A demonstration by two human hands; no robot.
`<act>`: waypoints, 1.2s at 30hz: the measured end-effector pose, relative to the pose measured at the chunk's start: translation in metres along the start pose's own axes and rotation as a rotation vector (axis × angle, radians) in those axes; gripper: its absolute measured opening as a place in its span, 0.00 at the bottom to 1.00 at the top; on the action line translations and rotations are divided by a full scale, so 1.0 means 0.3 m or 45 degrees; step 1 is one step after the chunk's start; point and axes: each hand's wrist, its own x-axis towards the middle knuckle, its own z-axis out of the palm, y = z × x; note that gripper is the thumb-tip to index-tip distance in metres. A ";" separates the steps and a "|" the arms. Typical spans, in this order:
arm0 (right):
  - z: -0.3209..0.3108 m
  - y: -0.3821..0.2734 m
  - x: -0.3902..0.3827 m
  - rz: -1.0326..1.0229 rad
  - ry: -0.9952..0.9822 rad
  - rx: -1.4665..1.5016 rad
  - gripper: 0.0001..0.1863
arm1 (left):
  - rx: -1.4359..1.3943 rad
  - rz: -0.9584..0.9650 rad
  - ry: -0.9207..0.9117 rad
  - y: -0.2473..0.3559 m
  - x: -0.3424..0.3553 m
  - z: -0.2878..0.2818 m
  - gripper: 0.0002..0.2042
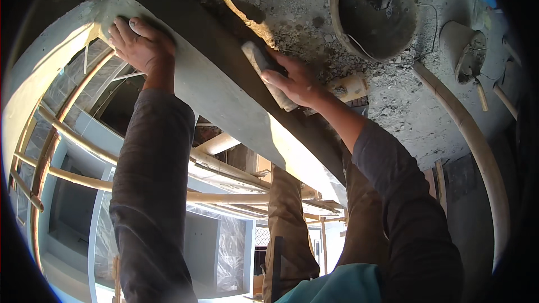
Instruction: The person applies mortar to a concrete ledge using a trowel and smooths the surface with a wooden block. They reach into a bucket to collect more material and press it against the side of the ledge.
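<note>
Plaster float (268, 73) is gripped in the right hand (295, 81), fingers wrapped round it, and is pressed flat against the top edge of the concrete parapet ledge (224, 98). Left hand (140, 45) is laid open on the ledge's far corner, fingers spread and flat on the surface, nothing grasped; it looks to be used as a brace. Ledge face below both hands is seen smooth and evenly grey, so that stretch is judged finished or close to it. Strip along the top edge by the float appears darker and rougher, judged as the part being worked. Far corner under the left hand shows paler, patchy material, probably not dressed yet. Mortar pan (373, 14) is set on the rough slab (404, 106) well apart from the float, dark mix inside with a tool resting in it; how much mix is left cannot be told. A small overturned bucket (463, 47) lies beside the pan. Bamboo scaffold poles (224, 196) are visible below the ledge. Overall: judged roughly mid-job, top edge and corner left.
</note>
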 end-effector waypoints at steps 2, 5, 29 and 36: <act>0.012 -0.189 0.306 -0.234 0.054 -0.135 0.38 | -0.019 -0.002 0.001 0.016 -0.004 0.005 0.29; 0.055 -0.452 0.709 -0.473 0.155 -0.273 0.45 | -0.049 0.007 -0.006 0.045 -0.016 0.021 0.29; 0.076 -0.723 0.801 -0.380 0.130 -0.488 0.44 | -0.081 -0.001 -0.057 0.073 -0.007 0.015 0.28; 0.098 -0.280 0.379 -0.199 -0.147 -0.257 0.46 | -0.021 -0.062 -0.038 0.035 -0.029 -0.007 0.29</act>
